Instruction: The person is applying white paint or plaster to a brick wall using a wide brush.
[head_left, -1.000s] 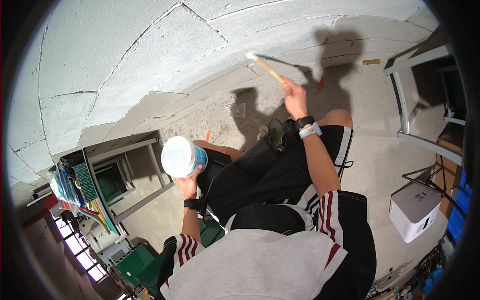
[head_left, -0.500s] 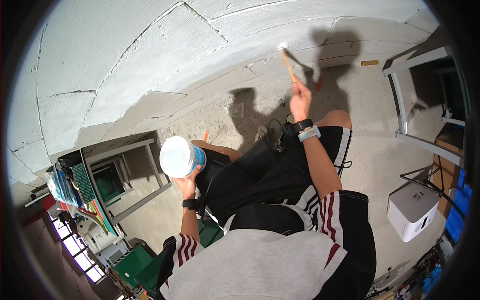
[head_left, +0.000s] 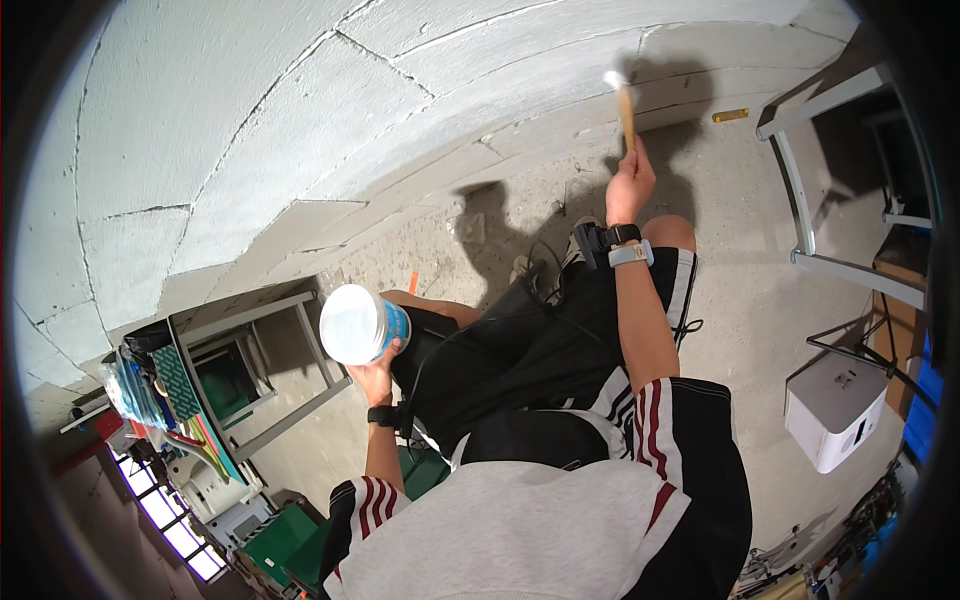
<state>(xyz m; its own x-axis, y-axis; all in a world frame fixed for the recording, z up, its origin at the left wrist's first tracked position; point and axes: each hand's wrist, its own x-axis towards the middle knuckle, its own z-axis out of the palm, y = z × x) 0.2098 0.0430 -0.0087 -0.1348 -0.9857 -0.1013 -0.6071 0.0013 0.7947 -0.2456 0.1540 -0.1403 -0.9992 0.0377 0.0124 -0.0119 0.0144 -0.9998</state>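
My right hand is closed round the wooden handle of a paintbrush. The brush's white-coated tip is at the lower part of a block wall; whether it touches cannot be told. White coating covers much of the wall, and grooves between its blocks show. In my left hand, a white tub with a blue label is held beside my left knee. Its round top looks white all over, and I cannot make out whether that is a lid or the contents.
Metal-framed tables stand at the left and right. A yellow level lies by the wall's foot. A white box-shaped device and a black tripod are at the right. A cable crosses my lap.
My right hand has carried the paintbrush to the right along the wall, with the brush now more upright. The left hand keeps hold of the tub. The view has shifted slightly.
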